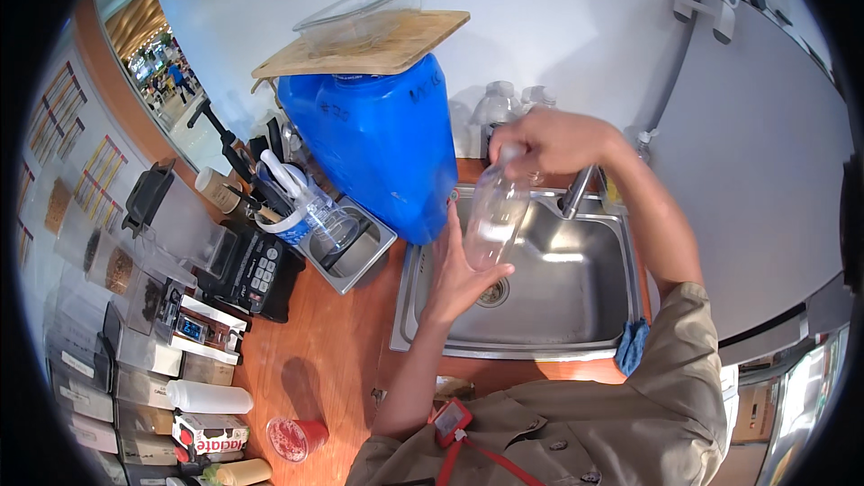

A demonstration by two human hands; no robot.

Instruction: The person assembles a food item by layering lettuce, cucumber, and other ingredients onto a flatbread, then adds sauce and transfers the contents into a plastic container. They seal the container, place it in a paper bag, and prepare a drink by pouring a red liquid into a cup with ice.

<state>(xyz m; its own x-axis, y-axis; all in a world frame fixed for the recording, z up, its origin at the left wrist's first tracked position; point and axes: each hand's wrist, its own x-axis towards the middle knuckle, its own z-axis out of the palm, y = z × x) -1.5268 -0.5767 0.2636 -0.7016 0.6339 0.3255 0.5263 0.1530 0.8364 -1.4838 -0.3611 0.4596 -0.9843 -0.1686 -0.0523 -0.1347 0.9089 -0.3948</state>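
Observation:
A clear, empty-looking bottle [498, 216] is held tilted over the left part of the steel sink [576, 292], its neck up and to the right. My right hand [556, 139] is closed around the neck, which its fingers partly cover. Lower down, my left hand [457, 277] cradles the bottle near its base, thumb on the near side and fingers along the left. The drain [493, 292] shows just below the base. To the right of the bottle, the faucet [579, 193] rises from the sink's back rim, partly behind my right forearm.
A big blue jug [373, 144] stands left of the sink, topped by a wooden board [360, 49] and a clear tray [360, 13]. Further left are a steel pan [373, 256], utensils and a blender base [252, 270]. A red cup [297, 438] stands near. A blue cloth [632, 346] hangs at right.

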